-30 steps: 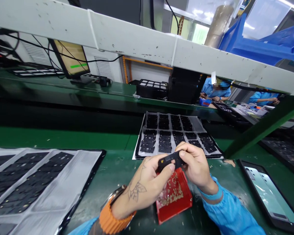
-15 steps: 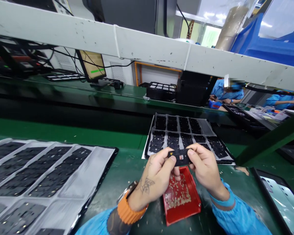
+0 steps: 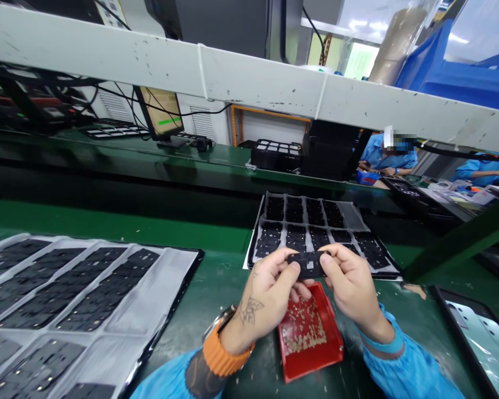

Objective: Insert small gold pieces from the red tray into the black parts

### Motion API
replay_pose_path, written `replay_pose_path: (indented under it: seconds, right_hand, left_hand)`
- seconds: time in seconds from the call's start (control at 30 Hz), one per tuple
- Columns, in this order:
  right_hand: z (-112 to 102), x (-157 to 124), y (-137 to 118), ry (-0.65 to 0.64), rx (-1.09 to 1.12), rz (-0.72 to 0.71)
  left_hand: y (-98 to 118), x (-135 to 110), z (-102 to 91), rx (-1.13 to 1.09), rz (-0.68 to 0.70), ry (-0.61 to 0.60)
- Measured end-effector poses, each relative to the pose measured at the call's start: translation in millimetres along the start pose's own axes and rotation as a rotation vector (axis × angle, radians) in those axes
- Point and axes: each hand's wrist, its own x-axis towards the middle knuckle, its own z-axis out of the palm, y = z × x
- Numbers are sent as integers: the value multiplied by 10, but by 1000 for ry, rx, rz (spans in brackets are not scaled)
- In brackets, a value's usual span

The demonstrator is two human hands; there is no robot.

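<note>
My left hand (image 3: 270,291) and my right hand (image 3: 349,285) pinch the two ends of a small flat black plastic part (image 3: 307,264) and hold it level above a red tray (image 3: 310,335). The red tray holds several tiny pale metal pieces and lies on the green bench just below my hands. Beyond the part lies a black tray of similar black parts (image 3: 316,227) in rows. An orange band wraps my left wrist; both sleeves are blue.
A large black tray with rows of black parts on clear film (image 3: 79,302) fills the left. A tray with a shiny sheet (image 3: 478,338) sits at the right edge. A white beam (image 3: 249,83) crosses overhead. Co-workers in blue (image 3: 388,155) sit at the far right bench.
Both hands have lifted the black part slightly and turned it flatter above the red tray. The view has shifted, so the trays sit further right in the frame.
</note>
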Motion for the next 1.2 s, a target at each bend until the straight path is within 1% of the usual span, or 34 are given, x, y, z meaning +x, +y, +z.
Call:
replay_pose_path:
  seconds: [0.1,0.3,0.43,0.5,0.57,0.67,0.73,0.83,0.9,1.03,1.13,1.2]
  right_hand:
    - [9,-10,-10,-9,-20,-29]
    - [19,-29,-35,-20,-45,-63]
    - [66,-64,-21,-41,-35,-41]
    - [97,-90,2,-38,-44,-28]
    - [121,-110,25,-50,-43,-12]
    - [122,-118,41,-82,-9,25]
    - [99,-110,39,-79,-1,20]
    - [44,-92,38,-47,-41,-48]
    - [4,-78,45,-33,-85,-106]
    - [-57,-20,37,-40,-205,-264]
    - [-89,39,-22,-100,-240,-392]
    - [-114,63,-71,-186,-193,-400]
  left_hand:
    - [-2,0,12,6,-1,37]
    - [14,-7,28,-1,2,67]
    - [14,-24,20,19,20,150]
    - [0,-35,9,67,82,225]
    - [-20,-43,-2,134,172,279]
    - [-51,-45,-9,208,266,292]
    - [-67,-41,-10,263,325,283]
    - [-76,-34,-23,326,413,239]
    - [-68,-28,-41,323,453,199]
    - [-28,-13,-75,328,552,202]
    - [-3,-9,-90,323,619,177]
    - [4,-12,-102,302,608,146]
